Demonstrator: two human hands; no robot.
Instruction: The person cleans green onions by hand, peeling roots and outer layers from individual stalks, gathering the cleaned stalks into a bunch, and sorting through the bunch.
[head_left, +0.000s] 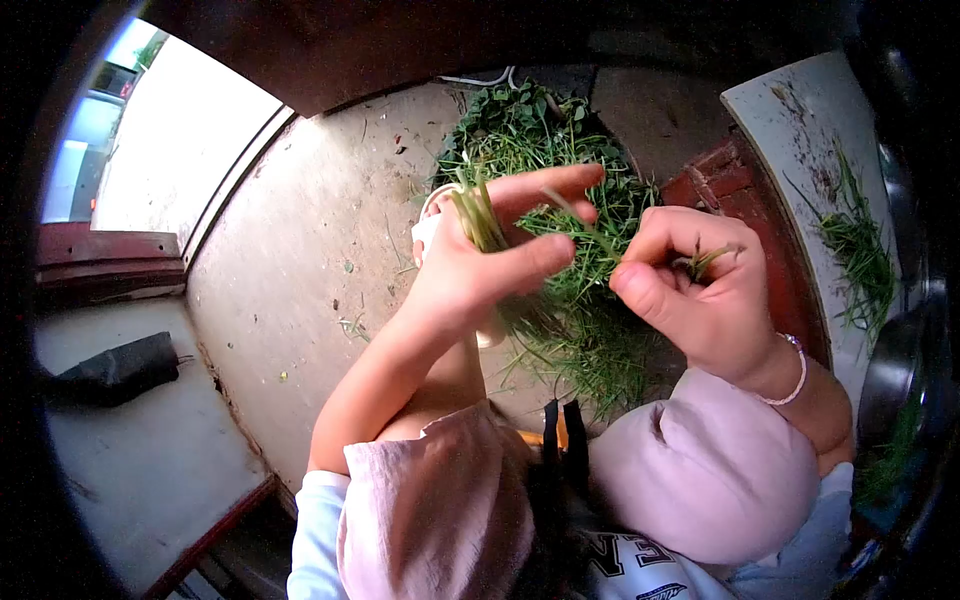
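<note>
Above the floor (380, 190), just past a pair of bent knees covered in pink cloth (440, 490), two bare hands are busy with cut greenery. From where I stand, the left hand (468, 268) has a bunch of stems (480, 220) caught against its palm, the cut ends poking up and the leafy part hanging below, a bit blurred. Its thumb and forefinger are spread wide and point across toward the other side. The right hand (705, 290) is curled nearly closed, thumb tip pressed to the fingers, pinching a thin stalk (712, 262); a bracelet (797, 368) circles that wrist. The two hands are near each other but apart.

Beneath and beyond them, a big heap of greens (515, 120) lies on the floor, broad leaves at the far side and grassy blades nearer. Pale footwear (424, 234) shows beside the left hand. Off to the right, more grass (860, 250) lies on a pale slab (800, 110), next to some dark red wood (730, 180). Over on the left, a black object (120, 370) rests on another pale surface (130, 480).
</note>
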